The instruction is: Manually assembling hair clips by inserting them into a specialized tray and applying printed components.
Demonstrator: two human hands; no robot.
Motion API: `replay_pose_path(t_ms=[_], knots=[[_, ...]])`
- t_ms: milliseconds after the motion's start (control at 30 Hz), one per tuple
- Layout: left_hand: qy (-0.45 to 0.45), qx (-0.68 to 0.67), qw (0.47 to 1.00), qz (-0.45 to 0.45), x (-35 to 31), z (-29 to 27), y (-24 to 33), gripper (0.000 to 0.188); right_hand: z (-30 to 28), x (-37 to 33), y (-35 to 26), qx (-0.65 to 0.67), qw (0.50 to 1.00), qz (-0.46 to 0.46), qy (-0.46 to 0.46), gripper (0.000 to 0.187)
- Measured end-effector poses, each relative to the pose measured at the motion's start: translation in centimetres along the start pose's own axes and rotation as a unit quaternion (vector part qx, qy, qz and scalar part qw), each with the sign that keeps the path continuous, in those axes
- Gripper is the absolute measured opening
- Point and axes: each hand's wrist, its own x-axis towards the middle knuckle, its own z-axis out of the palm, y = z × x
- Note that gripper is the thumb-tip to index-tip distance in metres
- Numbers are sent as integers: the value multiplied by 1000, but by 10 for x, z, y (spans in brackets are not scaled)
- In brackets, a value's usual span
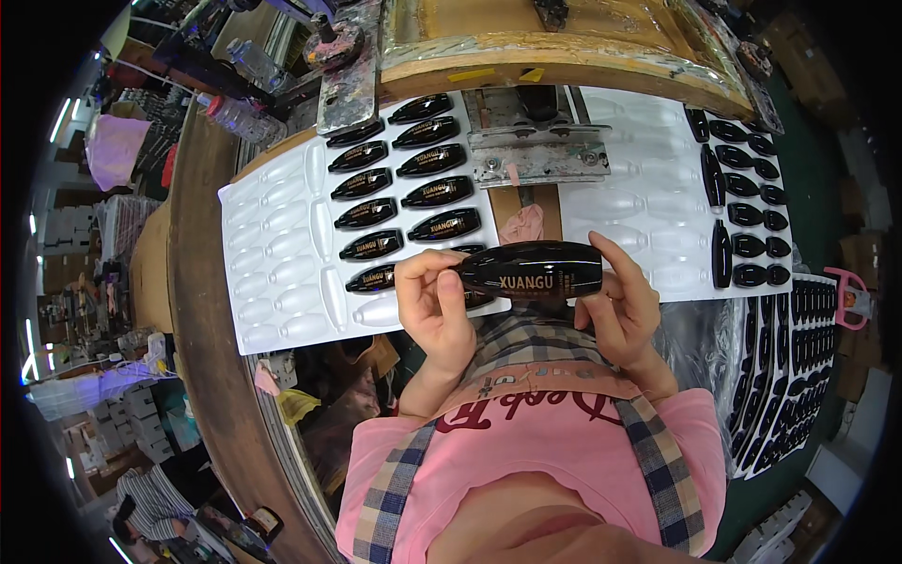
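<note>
A glossy black bottle (533,261) with gold print on its side lies level between my two hands, above the near edge of the table. At its narrow neck end, the thumb and fingers of my left hand (434,305) are closed. My right hand (622,305) grips the wide base end between thumb and fingers. To the left, a white moulded tray (272,249) carries two columns of printed black bottles (366,214); some of its hollows hold none. On the right, another white tray (625,202) has unmarked-looking black bottles (747,212) toward its right side.
Beyond the bottle stands a metal fixture (540,155), under a wood-edged printing frame (564,70). A pink cloth (522,226) lies before the fixture. Clear plastic bottles (246,120) stand at far left. More filled trays (785,376) sit low right. A person in stripes (150,508) is at lower left.
</note>
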Motion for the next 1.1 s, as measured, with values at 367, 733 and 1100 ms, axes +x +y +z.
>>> replay_pose_path(t_ms=[367,733,1100], knots=[[1,-15,1000,-19,-3,-6,1,12,5,-1,2,-2,1000,0,2,46],[133,239,962,5,-13,-119,-21,8,-67,10,18,-341,932,80,92,46],[59,466,879,-77,-53,-192,-47,7,-203,-29,80,-629,729,266,-36,42]])
